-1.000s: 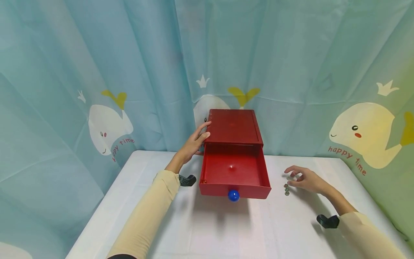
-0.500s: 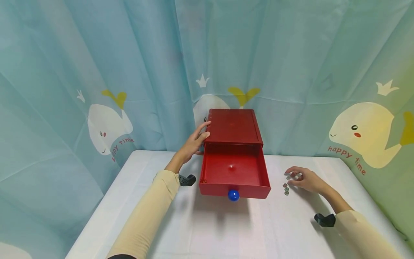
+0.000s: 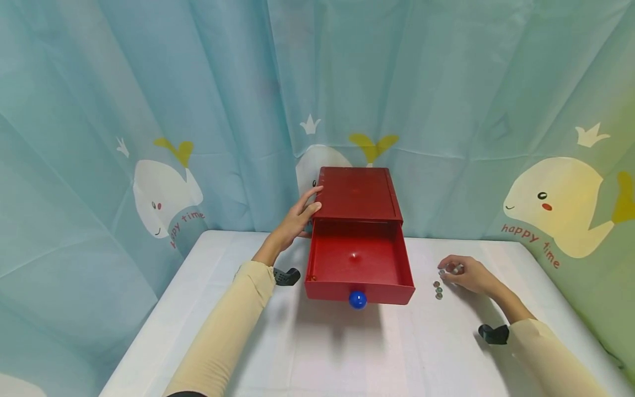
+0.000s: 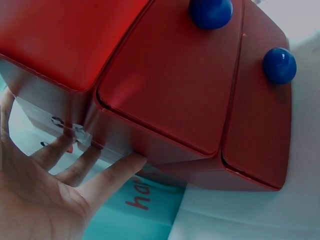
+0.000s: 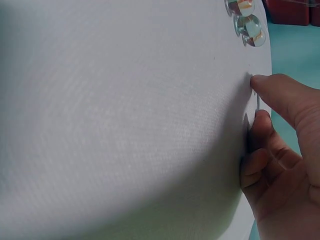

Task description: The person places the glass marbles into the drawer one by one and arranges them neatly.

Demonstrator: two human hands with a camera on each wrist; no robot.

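A red drawer box (image 3: 358, 194) stands at the back of the white table (image 3: 337, 353). Its drawer (image 3: 358, 259) with a blue knob (image 3: 358, 299) is pulled out and looks bare inside. My left hand (image 3: 308, 205) rests on the box's left side with straight fingers (image 4: 117, 172) pressed on the wall. A second blue knob (image 4: 210, 12) shows in the left wrist view. To the right of the drawer, my right hand (image 3: 450, 269) lies on the table. Its thumb and forefinger (image 5: 270, 85) pinch a small clear bead (image 5: 257, 101). More glass beads (image 3: 439, 290) lie just left of it.
A light blue curtain (image 3: 198, 99) with whale prints hangs close behind and around the table. Two of the loose beads (image 5: 248, 25) show near the table's far edge in the right wrist view. The table's front half holds only my sleeves.
My right hand has drawn back a little and its fingers have curled in over a bead. The left hand and the drawer have not moved.
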